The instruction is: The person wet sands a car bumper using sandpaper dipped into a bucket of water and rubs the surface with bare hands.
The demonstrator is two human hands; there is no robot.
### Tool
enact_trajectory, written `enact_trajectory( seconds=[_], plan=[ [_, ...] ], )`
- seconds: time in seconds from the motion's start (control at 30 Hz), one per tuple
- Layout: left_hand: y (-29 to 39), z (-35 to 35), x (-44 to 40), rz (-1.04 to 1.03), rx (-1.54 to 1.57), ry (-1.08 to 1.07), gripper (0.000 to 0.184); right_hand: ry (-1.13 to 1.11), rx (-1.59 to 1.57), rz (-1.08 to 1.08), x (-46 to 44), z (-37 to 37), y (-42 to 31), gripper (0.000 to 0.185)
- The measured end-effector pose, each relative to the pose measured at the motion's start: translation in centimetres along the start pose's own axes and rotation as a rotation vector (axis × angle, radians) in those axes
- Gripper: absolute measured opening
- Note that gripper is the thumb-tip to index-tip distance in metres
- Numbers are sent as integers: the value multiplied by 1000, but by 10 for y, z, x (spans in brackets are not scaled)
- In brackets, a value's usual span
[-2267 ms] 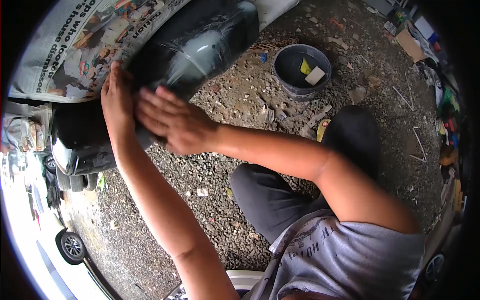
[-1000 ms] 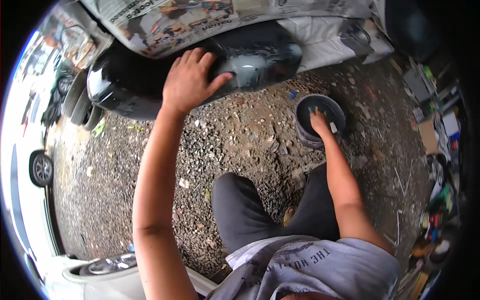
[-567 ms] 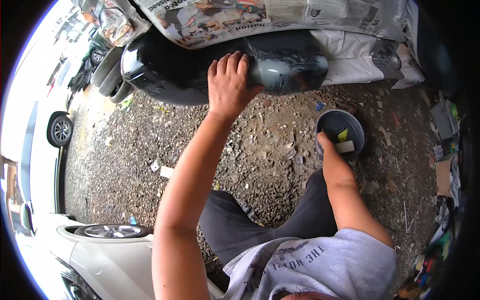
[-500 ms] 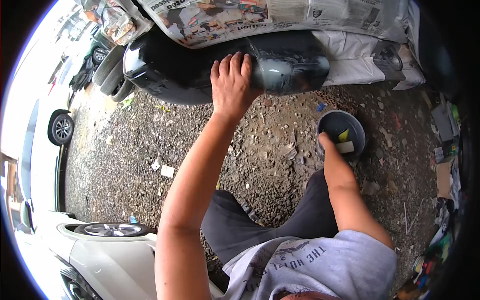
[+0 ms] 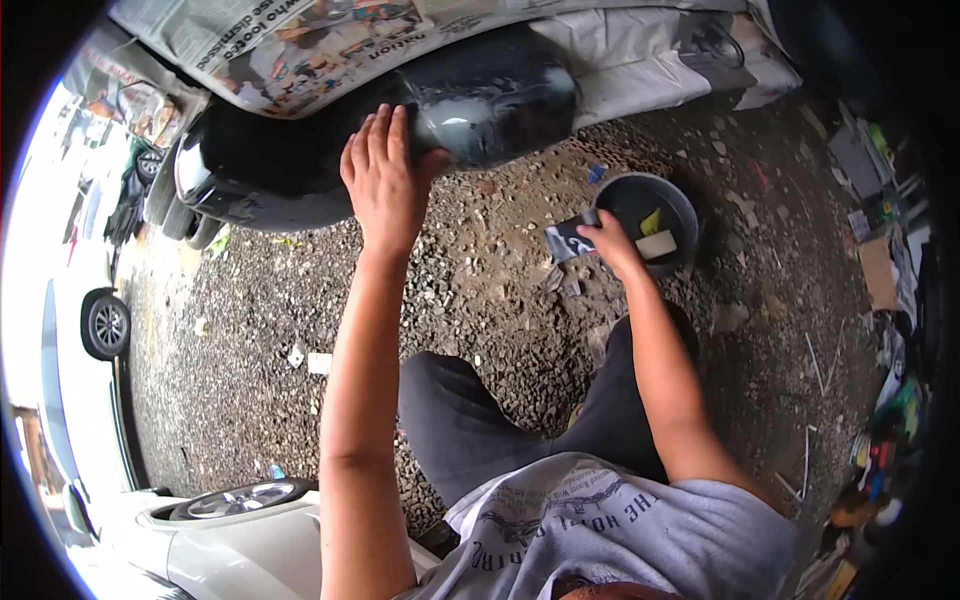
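My left hand (image 5: 385,190) lies palm down on the lower edge of a glossy black car bumper (image 5: 300,165). Its fingers are stretched out, and nothing is gripped in it. Just right of the fingers, the bumper has a dull greyish, wet-looking patch (image 5: 450,122). My right hand (image 5: 612,243) pinches a dark sheet of sandpaper (image 5: 571,237) with whitish marks, at the left rim of a black bucket (image 5: 680,205). Inside the bucket are a pale block (image 5: 656,245), perhaps a sponge, and a small yellow piece (image 5: 650,222).
Newspaper (image 5: 330,50) covers the car body above the bumper. Gravel (image 5: 480,300) spreads underfoot. A white car (image 5: 230,540) stands at lower left, with stacked tyres (image 5: 175,205) near the bumper's left end. Assorted clutter (image 5: 885,270) lines the right side.
My right hand has come up at the bucket's left rim, and the sandpaper now shows in it. My left hand stays on the bumper. The whole view has shifted.
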State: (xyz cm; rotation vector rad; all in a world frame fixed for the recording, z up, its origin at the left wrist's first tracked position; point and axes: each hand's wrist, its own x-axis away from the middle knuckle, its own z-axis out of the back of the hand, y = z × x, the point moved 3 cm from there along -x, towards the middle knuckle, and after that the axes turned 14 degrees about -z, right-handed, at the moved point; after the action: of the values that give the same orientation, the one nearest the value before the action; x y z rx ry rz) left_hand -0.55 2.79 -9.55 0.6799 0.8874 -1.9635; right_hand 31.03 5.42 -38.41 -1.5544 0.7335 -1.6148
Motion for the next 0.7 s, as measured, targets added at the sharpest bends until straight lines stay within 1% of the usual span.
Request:
enact_trajectory(
  seconds=[0.1, 0.13, 0.17, 0.2, 0.23, 0.27, 0.3, 0.33, 0.37, 0.4, 0.47, 0.5, 0.57, 0.7],
  plan=[
    [13, 3, 8, 112, 29, 91, 60, -76, -57, -76, 27, -16, -9, 43],
    [31, 8, 18, 216, 178, 204, 56, -100, -66, -67, 33, -21, -11, 41],
    [54, 11, 32, 298, 228, 259, 59, -125, -70, -59, 38, -24, -11, 40],
    [78, 4, 53, 351, 278, 261, 54, -150, -73, -52, 42, -27, -13, 39],
    [104, -15, 83, 412, 402, 220, 46, -171, -24, -32, 48, -30, -19, 35],
    [130, -35, 113, 630, 624, -43, 34, -195, -77, -38, 55, -34, -24, 34],
    [154, -50, 128, 818, 853, -149, 30, -222, -127, -43, 62, -39, -29, 32],
    [176, -91, 168, 987, 1152, -82, 32, -250, -174, -47, 66, -44, -32, 31],
    [193, -100, 179, 1277, 1360, -57, 31, -269, -195, -39, 65, -49, -31, 28],
    [196, -103, 177, 1211, 1236, -68, 31, -311, -131, 2, 64, -53, -30, 28],
    [203, -97, 173, 1393, 1305, 22, 28, -394, -6, 83, 63, -62, -27, 29],
    [203, -101, 178, 1386, 1336, 40, 26, -431, 11, 138, 66, -66, -29, 32],
    [197, -109, 183, 1361, 1401, 79, 24, -380, 31, 195, 48, -79, -16, 35],
    [187, -97, 187, 1353, 1443, -10, 22, -250, 99, 315, 46, -87, -18, 35]
  ],
)
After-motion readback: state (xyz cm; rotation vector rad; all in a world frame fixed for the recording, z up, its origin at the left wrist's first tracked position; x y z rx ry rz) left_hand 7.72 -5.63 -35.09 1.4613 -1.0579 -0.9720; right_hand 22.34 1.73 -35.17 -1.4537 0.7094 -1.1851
